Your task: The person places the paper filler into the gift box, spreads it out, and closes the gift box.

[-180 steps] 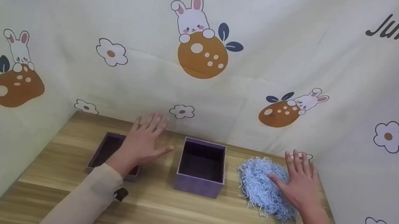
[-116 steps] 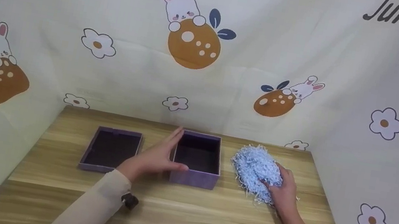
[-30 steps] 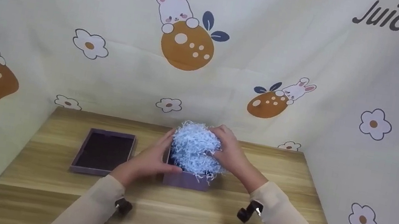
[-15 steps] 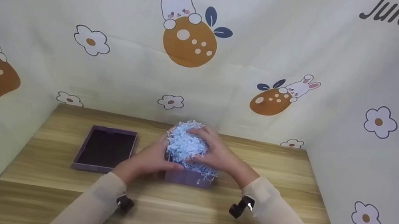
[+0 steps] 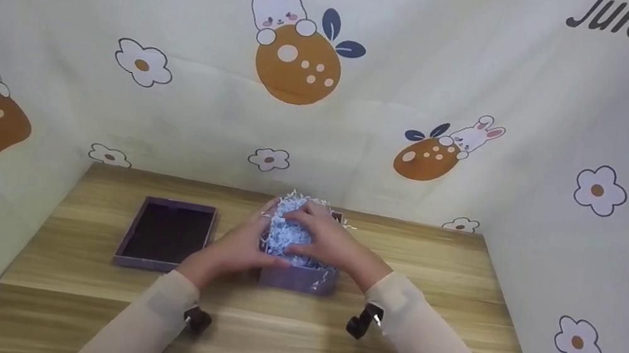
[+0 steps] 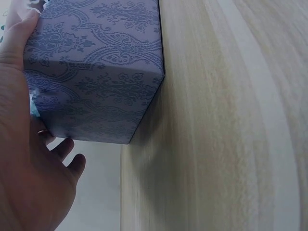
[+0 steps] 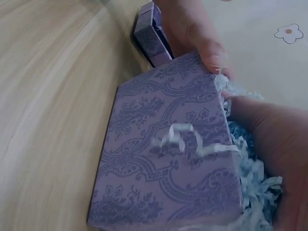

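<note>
A purple gift box (image 5: 286,276) with a damask pattern stands upright on the table, open side up. Blue shredded paper (image 5: 285,237) fills its mouth and sticks up above the rim. My left hand (image 5: 235,246) holds the box's left side, thumb over the front rim; the left wrist view shows its fingers (image 6: 63,148) behind the box (image 6: 106,62). From the right, my right hand (image 5: 338,245) reaches over the rim, fingers and thumb curled round the paper. A few pale strands hang down the front face (image 7: 144,168). The box's inside is hidden.
A shallow purple box lid (image 5: 146,265) lies hollow side up on the wooden table (image 5: 273,348), left of the box. Behind and at the sides hangs a pale cloth (image 5: 358,145) printed with rabbits, oranges and flowers.
The shredded paper left the table's right side, carried by my right hand to the box, and has since sunk lower into it. My left hand moved from over the lid to the box.
</note>
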A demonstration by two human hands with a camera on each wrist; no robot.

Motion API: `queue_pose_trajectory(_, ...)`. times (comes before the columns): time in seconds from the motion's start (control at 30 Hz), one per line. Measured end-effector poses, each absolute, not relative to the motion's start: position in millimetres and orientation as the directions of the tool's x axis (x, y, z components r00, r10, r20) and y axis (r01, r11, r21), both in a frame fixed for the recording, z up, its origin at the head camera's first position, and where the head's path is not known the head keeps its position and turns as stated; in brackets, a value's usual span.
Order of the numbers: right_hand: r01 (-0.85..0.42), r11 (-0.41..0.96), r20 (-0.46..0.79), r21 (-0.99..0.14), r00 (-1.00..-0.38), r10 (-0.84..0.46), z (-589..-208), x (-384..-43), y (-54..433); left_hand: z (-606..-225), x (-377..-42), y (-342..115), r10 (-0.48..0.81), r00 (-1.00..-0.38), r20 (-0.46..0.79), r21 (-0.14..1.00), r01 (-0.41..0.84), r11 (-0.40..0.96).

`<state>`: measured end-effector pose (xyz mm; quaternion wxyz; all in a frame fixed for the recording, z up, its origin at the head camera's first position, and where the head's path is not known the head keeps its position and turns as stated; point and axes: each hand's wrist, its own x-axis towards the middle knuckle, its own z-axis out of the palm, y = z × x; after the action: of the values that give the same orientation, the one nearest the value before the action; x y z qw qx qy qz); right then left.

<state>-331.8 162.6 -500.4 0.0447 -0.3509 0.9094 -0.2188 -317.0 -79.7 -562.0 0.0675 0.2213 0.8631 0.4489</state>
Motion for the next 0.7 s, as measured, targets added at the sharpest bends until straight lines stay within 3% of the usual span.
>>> queue_pose_trajectory(0.23, -0.628, 0.712, -0.036, -0.314, -0.741, -0.67, -505, -338, 146, -562, -318, -80, 0.465, -0.88, 0.1, 0.784, 0.357, 0.508)
queue_pose_trajectory(0.7, -0.623, 0.73, -0.089, -0.279, -0.741, -0.666, -504, -337, 143, -560, -317, -79, 0.467, -0.879, 0.092, 0.777, 0.357, 0.519)
